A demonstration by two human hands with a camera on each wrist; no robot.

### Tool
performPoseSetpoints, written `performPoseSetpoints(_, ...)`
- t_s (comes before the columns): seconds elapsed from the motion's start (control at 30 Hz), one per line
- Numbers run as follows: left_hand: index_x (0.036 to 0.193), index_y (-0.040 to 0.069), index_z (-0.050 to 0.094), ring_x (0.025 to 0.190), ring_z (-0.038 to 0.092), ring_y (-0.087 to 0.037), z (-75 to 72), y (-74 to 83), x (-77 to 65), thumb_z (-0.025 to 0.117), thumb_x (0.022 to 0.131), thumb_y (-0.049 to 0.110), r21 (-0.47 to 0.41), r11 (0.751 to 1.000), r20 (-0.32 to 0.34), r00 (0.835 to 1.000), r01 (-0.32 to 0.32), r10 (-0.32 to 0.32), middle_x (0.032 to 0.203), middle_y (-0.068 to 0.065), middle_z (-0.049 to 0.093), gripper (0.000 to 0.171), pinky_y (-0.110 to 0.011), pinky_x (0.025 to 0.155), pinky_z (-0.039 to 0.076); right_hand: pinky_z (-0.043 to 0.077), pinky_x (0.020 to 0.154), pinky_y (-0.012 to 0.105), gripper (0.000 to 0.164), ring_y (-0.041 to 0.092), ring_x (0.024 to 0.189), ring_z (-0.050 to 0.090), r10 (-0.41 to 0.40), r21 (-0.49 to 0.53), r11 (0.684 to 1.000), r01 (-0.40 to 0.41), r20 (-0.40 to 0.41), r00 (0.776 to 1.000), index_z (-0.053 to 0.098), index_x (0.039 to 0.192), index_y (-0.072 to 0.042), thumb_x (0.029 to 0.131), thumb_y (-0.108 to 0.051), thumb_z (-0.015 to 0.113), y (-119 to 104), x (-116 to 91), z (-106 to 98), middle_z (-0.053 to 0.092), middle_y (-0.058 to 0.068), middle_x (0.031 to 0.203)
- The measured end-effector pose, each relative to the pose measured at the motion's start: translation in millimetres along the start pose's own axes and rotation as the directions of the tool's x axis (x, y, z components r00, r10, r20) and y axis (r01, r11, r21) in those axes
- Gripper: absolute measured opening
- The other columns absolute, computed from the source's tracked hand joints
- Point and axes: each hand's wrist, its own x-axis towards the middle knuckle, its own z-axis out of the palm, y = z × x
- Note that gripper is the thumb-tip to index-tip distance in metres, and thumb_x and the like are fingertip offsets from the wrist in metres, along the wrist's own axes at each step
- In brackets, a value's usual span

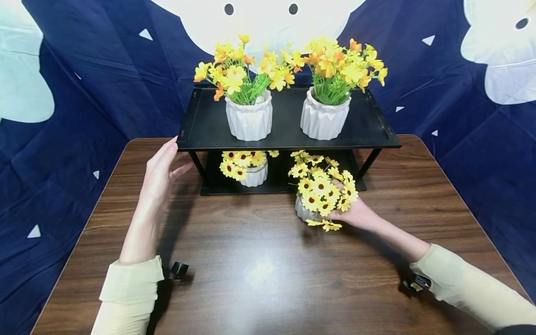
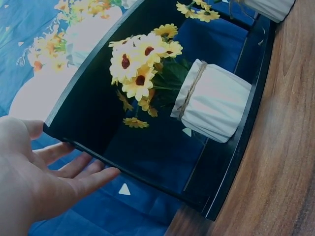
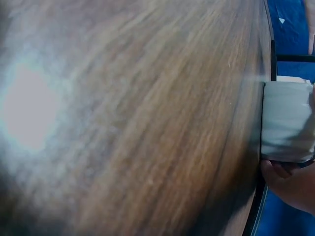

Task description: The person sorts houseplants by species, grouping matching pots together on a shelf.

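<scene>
My right hand (image 1: 356, 214) grips a white ribbed pot (image 1: 305, 208) of yellow dark-centred artificial daisies (image 1: 321, 185). This pot is at the front edge of the lower tier of a black two-tier shelf (image 1: 286, 123); the flowers hide most of my fingers. In the right wrist view, my thumb and fingers lie against the side of the grey-looking pot (image 3: 288, 123), close to its base. My left hand (image 1: 158, 174) touches the shelf's upper left front corner. Its fingers stretch along the side post in the left wrist view, not curled round it.
Two white pots (image 1: 250, 118) with yellow and orange flowers (image 1: 324, 60) stand on the upper tier. Another daisy pot (image 1: 254, 177), tied with twine, is on the lower tier's left. The shelf stands at the back of a brown wooden table (image 1: 234, 242), before a blue patterned cloth (image 1: 113, 60).
</scene>
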Motion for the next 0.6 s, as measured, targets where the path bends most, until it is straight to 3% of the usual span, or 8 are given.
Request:
performPoseSetpoints(0.13,0.149,0.011,0.054,0.12,0.056,-0.014,-0.7,0.1,-0.4,0.055,0.107,0.036,0.004,1.0,-0.002,1.0,0.004,-0.004,0.137,0.009,0.059,0.049,-0.022,0.093,0.056,0.038,0.105,0.01,0.074,-0.01,0.122,0.047,-0.007,-0.016,1.0,0.007,-0.024,1.0,0.051,0.14,0.003,0.076,-0.001,0.089,-3.3,1.7,2.5,0.059,0.021,0.138)
performPoseSetpoints(0.3,0.15,0.011,0.053,0.12,0.055,-0.013,-0.9,-0.8,-0.4,0.055,0.107,0.036,0.0,1.0,0.003,1.0,0.007,-0.007,0.137,0.01,0.059,0.05,-0.022,0.094,0.056,0.043,0.103,0.019,0.08,0.027,0.126,0.056,0.003,-0.105,0.994,-0.012,-0.09,0.996,0.053,0.137,0.006,0.069,-0.002,0.093,-5.1,-1.0,4.1,0.06,0.026,0.135)
performPoseSetpoints(0.4,0.15,0.011,0.054,0.119,0.055,-0.013,-0.7,-1.4,-0.1,0.055,0.107,0.035,-0.009,1.0,0.003,1.0,0.003,-0.003,0.136,0.01,0.06,0.049,-0.022,0.094,0.056,0.043,0.104,0.022,0.086,0.037,0.129,0.055,0.026,-0.131,0.991,-0.04,-0.113,0.993,0.051,0.14,0.005,0.067,-0.004,0.095,-6.2,-3.1,3.3,0.059,0.026,0.139)
performPoseSetpoints(0.47,0.149,0.011,0.055,0.119,0.055,-0.013,-0.7,-1.9,0.2,0.055,0.107,0.035,-0.012,1.0,0.002,1.0,-0.002,0.002,0.135,0.01,0.061,0.048,-0.023,0.093,0.057,0.044,0.103,0.021,0.085,0.028,0.128,0.056,0.016,-0.114,0.993,-0.029,-0.119,0.993,0.052,0.14,0.005,0.067,-0.003,0.094,-7.2,-2.5,2.5,0.06,0.026,0.138)
performPoseSetpoints(0.6,0.147,0.011,0.056,0.118,0.056,-0.014,-1.1,-2.4,0.2,0.055,0.107,0.034,-0.02,1.0,0.0,1.0,-0.014,0.014,0.132,0.009,0.062,0.046,-0.022,0.092,0.058,0.04,0.1,0.01,0.081,-0.002,0.122,0.05,-0.009,-0.079,0.997,-0.002,-0.136,0.991,0.053,0.139,0.005,0.069,0.0,0.092,-8.4,-0.4,-0.1,0.06,0.024,0.136)
